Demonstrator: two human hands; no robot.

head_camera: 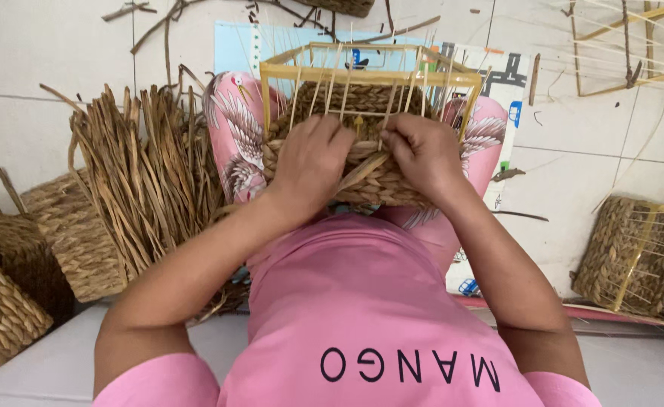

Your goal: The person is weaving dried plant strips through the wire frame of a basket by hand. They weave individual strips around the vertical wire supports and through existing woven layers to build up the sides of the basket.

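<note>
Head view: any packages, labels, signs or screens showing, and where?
Printed mat: on the floor under the legs, pale blue and white, with small road and vehicle pictures.
Shirt print: dark letters across the pink shirt, bottom of frame.
No packages, signs or screens.

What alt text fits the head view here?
Both hands, left hand and right hand, weave dried straw onto a half-woven basket with a wooden frame on the person's lap. A bundle of dried straw lies left; finished baskets sit nearby.

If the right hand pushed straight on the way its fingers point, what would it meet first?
The right hand already rests on the half-woven basket; straight on, its fingertips would likely meet the thin upright frame sticks first, though depth is unclear.
</note>
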